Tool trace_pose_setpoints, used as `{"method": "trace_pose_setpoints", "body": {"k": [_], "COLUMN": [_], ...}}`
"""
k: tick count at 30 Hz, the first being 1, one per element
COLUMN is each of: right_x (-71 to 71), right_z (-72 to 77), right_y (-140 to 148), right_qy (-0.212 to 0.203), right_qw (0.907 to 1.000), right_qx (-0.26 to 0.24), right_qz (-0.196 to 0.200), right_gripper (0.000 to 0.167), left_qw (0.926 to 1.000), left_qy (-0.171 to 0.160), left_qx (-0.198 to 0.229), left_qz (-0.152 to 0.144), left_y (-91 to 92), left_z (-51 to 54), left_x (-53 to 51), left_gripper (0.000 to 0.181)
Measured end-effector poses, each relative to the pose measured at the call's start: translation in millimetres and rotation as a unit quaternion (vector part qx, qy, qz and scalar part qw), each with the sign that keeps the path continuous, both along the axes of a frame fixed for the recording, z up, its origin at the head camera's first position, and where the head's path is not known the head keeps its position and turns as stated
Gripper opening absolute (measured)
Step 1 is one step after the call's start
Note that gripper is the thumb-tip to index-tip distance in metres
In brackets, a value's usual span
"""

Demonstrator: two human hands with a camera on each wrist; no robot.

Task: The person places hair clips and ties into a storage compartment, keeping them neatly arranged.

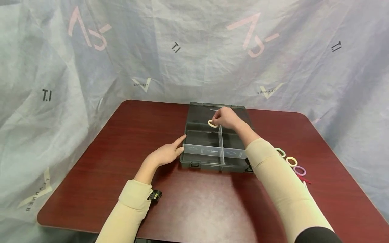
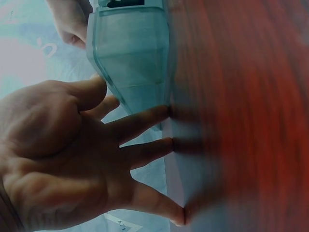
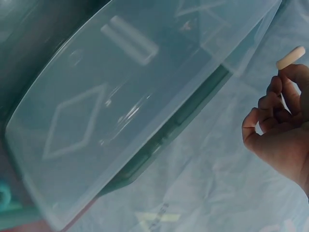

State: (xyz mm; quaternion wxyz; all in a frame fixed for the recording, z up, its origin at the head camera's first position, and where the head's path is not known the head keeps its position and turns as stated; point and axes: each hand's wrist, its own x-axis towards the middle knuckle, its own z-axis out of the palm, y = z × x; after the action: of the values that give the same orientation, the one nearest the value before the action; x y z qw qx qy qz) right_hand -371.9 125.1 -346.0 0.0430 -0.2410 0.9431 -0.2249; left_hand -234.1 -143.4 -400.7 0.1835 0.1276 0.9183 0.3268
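Note:
A dark translucent plastic compartment box [image 1: 206, 166] stands on the table with its lid [image 1: 200, 113] laid open behind it. Clear dividers [image 1: 202, 150] split its inside into compartments. My right hand [image 1: 228, 118] pinches a pale yellow ring [image 1: 212, 124] between thumb and fingertips, above the back edge of the box. In the right wrist view that ring [image 3: 290, 58] appears edge-on, over a divider's far end. My left hand [image 1: 165, 153] is at the box's left side, index finger and thumb touching its rim. The left wrist view shows its other fingers spread, tips down on the table.
On the right of the table lie a green ring [image 1: 280, 152], a yellow ring [image 1: 291, 161] and a purple ring [image 1: 299, 170]. Beside them is a red pointed thing [image 1: 305, 179], partly hidden by the right sleeve. A printed cloth [image 1: 188, 60] hangs behind the table [image 1: 146, 128].

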Motion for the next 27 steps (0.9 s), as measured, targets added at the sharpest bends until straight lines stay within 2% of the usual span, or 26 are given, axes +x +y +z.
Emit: {"method": "trace_pose_setpoints", "body": {"k": [4,15,20,27], "right_x": [-2.0,-2.8,-1.1,0.9], "right_z": [-0.2,-7.8,-10.8,-13.6], "right_y": [-18.2,-52.3,-65.5,-80.2], "right_qy": [0.006,-0.021,-0.015,0.009], "right_qw": [0.9997,0.9992,0.9993,0.9970], "right_qx": [0.006,0.019,0.028,0.076], "right_qz": [0.021,0.028,0.019,-0.001], "right_gripper": [0.020,0.021,0.020,0.017], "left_qw": [1.0000,1.0000,1.0000,0.9999], "left_qy": [0.003,-0.003,0.001,-0.004], "left_qx": [-0.003,0.002,-0.001,-0.007], "left_qz": [0.004,0.009,0.008,0.011], "left_y": [-1.9,-4.6,-4.3,-5.4], "left_z": [0.1,0.9,3.3,2.3], "left_x": [-0.3,2.0,4.1,5.3], "left_gripper": [0.064,0.063,0.064,0.063]}}
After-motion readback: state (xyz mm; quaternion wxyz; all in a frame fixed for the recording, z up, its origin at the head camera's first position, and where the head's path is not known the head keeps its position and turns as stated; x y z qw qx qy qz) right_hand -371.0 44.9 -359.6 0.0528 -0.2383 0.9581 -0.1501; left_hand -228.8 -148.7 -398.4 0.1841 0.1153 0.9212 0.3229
